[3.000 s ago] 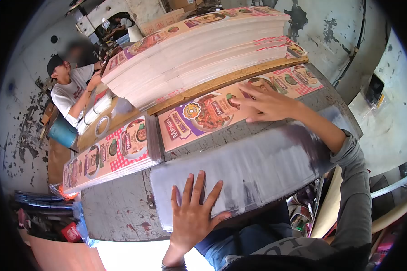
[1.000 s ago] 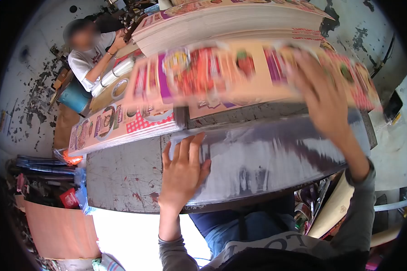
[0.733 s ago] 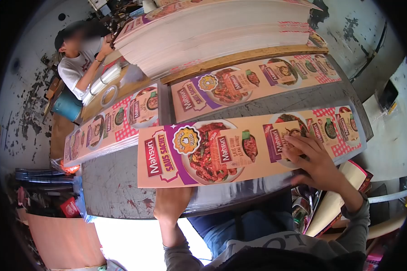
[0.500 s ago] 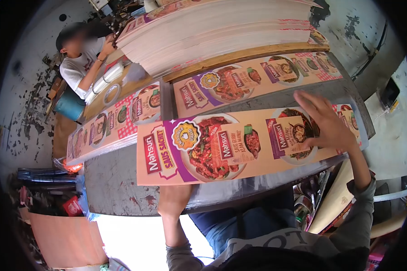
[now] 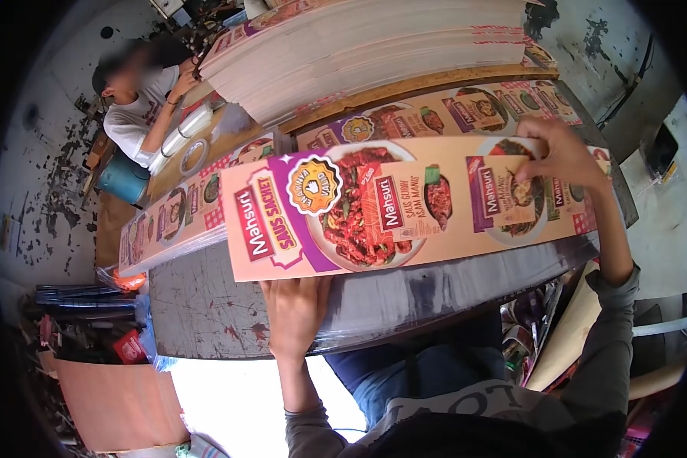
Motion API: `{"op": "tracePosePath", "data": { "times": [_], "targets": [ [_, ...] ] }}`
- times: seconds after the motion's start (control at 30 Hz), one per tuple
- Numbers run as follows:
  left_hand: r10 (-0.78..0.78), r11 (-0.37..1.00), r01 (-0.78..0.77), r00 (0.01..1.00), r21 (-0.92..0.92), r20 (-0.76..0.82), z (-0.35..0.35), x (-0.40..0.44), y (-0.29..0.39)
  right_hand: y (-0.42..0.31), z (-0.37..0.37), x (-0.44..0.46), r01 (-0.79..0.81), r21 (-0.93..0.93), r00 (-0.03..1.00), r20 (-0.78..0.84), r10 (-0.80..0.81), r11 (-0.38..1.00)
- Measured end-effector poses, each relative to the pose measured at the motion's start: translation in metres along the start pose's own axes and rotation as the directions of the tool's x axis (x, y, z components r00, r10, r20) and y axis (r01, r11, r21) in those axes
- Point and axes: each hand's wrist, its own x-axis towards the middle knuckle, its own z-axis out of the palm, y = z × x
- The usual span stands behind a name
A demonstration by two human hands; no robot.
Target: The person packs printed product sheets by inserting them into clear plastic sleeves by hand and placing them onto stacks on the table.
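Note:
A long printed cardboard panel [image 5: 450, 206], with Mahsuri sauce sachets and food pictures on its face, is tilted up toward me over the table. My right hand [image 5: 561, 156] grips its upper edge near the right end, fingers curled and thumb on the printed face. At the lower left edge my left hand [image 5: 294, 313] is back upward, its fingers running beneath the panel. Those fingertips are hidden, so their grip cannot be made out. Behind the panel lies another matching printed panel [image 5: 477, 111], partly covered.
A tall stack of panels [image 5: 374, 61] stands at the back beside a wooden strip [image 5: 404, 93]. Matching panels [image 5: 179, 210] lie at the left on the grey table [image 5: 206, 305]. Another person [image 5: 141, 114] sits at the far left near a tape roll [image 5: 195, 156].
The panel has shifted away from me and tipped up more, covering more of the panel behind. My right hand has moved from above its face to grip its top edge.

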Motion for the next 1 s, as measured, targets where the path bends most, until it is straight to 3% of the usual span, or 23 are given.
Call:
{"op": "tracePosePath", "data": {
  "times": [0.03, 0.1, 0.13, 0.17, 0.23, 0.27, 0.3, 0.37, 0.4, 0.47, 0.5, 0.57, 0.6, 0.67, 0.7, 0.77, 0.83, 0.9, 1.0],
  "targets": [
    [-0.001, 0.999, 0.006, 0.997, 0.052, -0.083, 0.0, 0.001, 0.002, -0.001, -0.007, 0.001, -0.002, 0.0, 1.0, 0.001, 0.002, 1.0],
    [0.018, 0.996, -0.014, 0.999, 0.086, -0.048, -0.006, 0.005, 0.006, -0.007, -0.022, 0.002, -0.046, -0.099, 0.999, -0.02, 0.044, 0.994],
    [0.036, 0.992, -0.034, 0.999, 0.121, -0.012, -0.008, 0.007, 0.007, -0.004, -0.026, 0.005, 0.112, -0.126, 0.99, -0.067, -0.122, 0.986],
    [0.036, 0.992, -0.034, 0.999, 0.121, -0.009, -0.007, 0.008, 0.008, -0.004, -0.026, 0.008, 0.112, -0.124, 0.99, -0.066, -0.121, 0.986],
    [0.098, 0.979, -0.091, 0.995, 0.182, -0.032, -0.004, 0.01, 0.01, -0.011, -0.024, 0.017, 0.185, -0.063, 0.941, -0.277, -0.196, 0.981],
    [0.09, 0.977, -0.087, 0.996, 0.193, -0.005, -0.003, 0.011, 0.012, -0.016, -0.027, 0.021, 0.067, -0.037, 0.975, -0.209, -0.073, 0.997],
    [0.093, 0.977, -0.09, 0.996, 0.192, -0.007, -0.002, 0.012, 0.013, -0.022, -0.026, 0.027, 0.064, -0.039, 0.975, -0.212, -0.071, 0.997],
    [0.139, 0.962, -0.128, 0.99, 0.239, -0.027, 0.0, 0.013, 0.013, -0.038, -0.02, 0.04, 0.219, -0.341, 0.845, -0.402, -0.352, 0.914],
    [0.142, 0.962, -0.132, 0.99, 0.239, -0.024, 0.0, 0.012, 0.013, -0.05, -0.017, 0.046, 0.215, -0.34, 0.846, -0.404, -0.349, 0.916],
    [0.227, 0.94, -0.208, 0.973, 0.269, -0.041, 0.002, 0.011, 0.013, -0.081, -0.016, 0.056, 0.294, -0.208, 0.853, -0.384, -0.354, 0.933],
    [0.235, 0.939, -0.216, 0.971, 0.269, -0.041, 0.003, 0.01, 0.011, -0.098, -0.017, 0.06, 0.258, -0.224, 0.884, -0.337, -0.323, 0.94],
    [0.265, 0.957, -0.251, 0.96, 0.143, -0.092, 0.005, 0.007, 0.007, -0.122, -0.013, 0.072, 0.344, -0.22, 0.843, -0.356, -0.403, 0.913],
    [0.267, 0.957, -0.252, 0.959, 0.146, -0.095, 0.008, 0.005, 0.006, -0.134, -0.008, 0.078, 0.459, -0.203, 0.757, -0.42, -0.501, 0.865],
    [0.244, 0.966, -0.255, 0.956, -0.05, -0.162, 0.013, 0.0, 0.004, -0.16, -0.011, 0.083, 0.398, -0.062, 0.88, -0.256, -0.4, 0.915],
    [0.245, 0.966, -0.254, 0.957, -0.043, -0.158, 0.013, -0.001, 0.004, -0.172, -0.007, 0.088, 0.369, -0.016, 0.91, -0.197, -0.365, 0.929],
    [0.259, 0.958, -0.271, 0.958, -0.092, -0.123, 0.013, 0.002, 0.005, -0.178, 0.027, 0.112, 0.52, -0.032, 0.717, -0.527, -0.457, 0.853],
    [0.275, 0.957, -0.283, 0.955, -0.058, -0.108, 0.008, 0.005, 0.009, -0.199, 0.042, 0.123, 0.563, 0.072, 0.708, -0.555, -0.436, 0.823],
    [0.278, 0.96, -0.28, 0.958, -0.018, -0.064, 0.007, 0.006, 0.011, -0.218, 0.05, 0.128, 0.552, 0.063, 0.731, -0.516, -0.446, 0.832],
    [0.278, 0.959, -0.281, 0.954, -0.017, -0.11, 0.011, 0.005, 0.01, -0.234, 0.072, 0.138, 0.585, 0.057, 0.688, -0.563, -0.458, 0.809]
  ]
}}
